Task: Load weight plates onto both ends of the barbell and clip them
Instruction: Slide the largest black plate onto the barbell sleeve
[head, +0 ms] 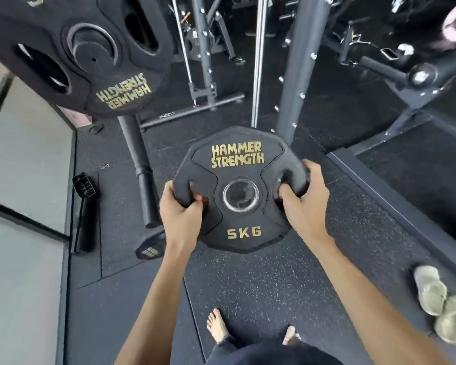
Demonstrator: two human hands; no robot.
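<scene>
One 5 kg plate [237, 191] was held above the floor [274, 285], left grip [181, 214] and right grip [304, 204] each curled through a side cut-out, where a slipping finger hold could drop it onto the bare feet [217, 327] below.

light: even, bright | edges: fisheye-bent, blurred | centre: sharp

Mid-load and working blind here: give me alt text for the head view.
A person holds a black 5 kg weight plate over the gym floor, left grip and right grip each curled through a side cutout. A larger plate sits on the barbell end, upper left.
</scene>
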